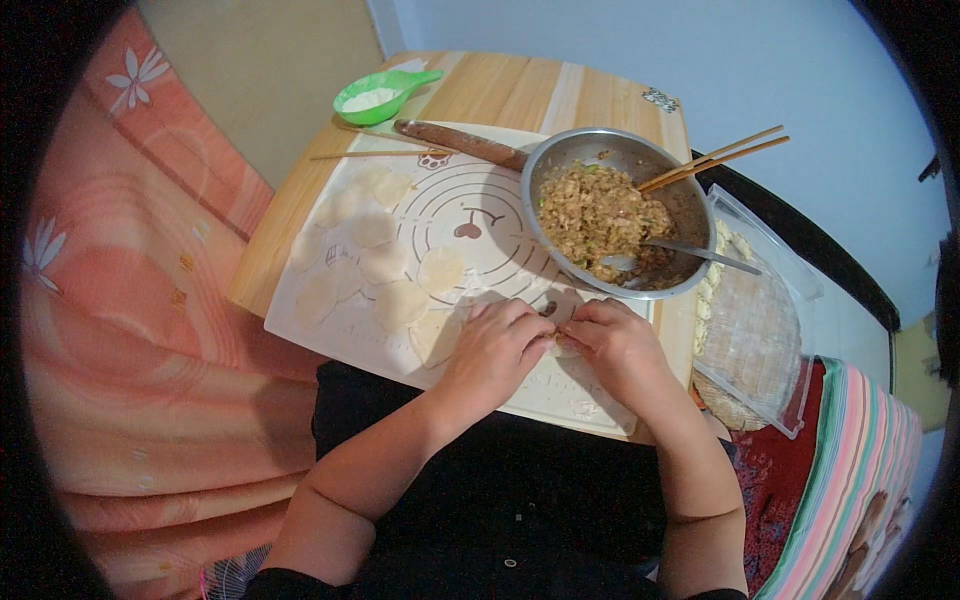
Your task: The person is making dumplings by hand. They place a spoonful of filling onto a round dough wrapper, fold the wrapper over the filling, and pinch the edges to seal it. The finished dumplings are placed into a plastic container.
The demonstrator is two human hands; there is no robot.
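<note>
Pale wood made up the surface [510, 95], seen in the head view, with a white printed mat [345, 322] across most of it. Left hand [492, 345] and right hand [618, 348] were together over the mat's near edge, right of its middle. Fingers curled in on both, thumbs against forefingers, tips almost meeting; hands closed down to a pinch. Held between them, as far as I could see: a small piece of dough [558, 338], mostly covered by the fingers, exact shape not readable.

Round dough wrappers [401, 304] lay flat over the mat's left half, some overlapping, nearest ones just beside the left hand. Steel bowl [690, 262] stood beyond the right hand, on the mat's right side, with minced filling [590, 215] in it. Pair of chopsticks [735, 155] and a metal spoon [715, 257] leaned in the bowl, handles out over the right rim. Wooden rolling pin [460, 140] lay along the far side, right end at the bowl. Green scoop [405, 88] with white powder sat at the far left corner.

Right of the surface: clear plastic container [797, 400], pale crimped pieces [709, 290] along its left side. Orange flowered cloth [150, 330] hung at left; striped cloth [865, 440] lay lower right.
</note>
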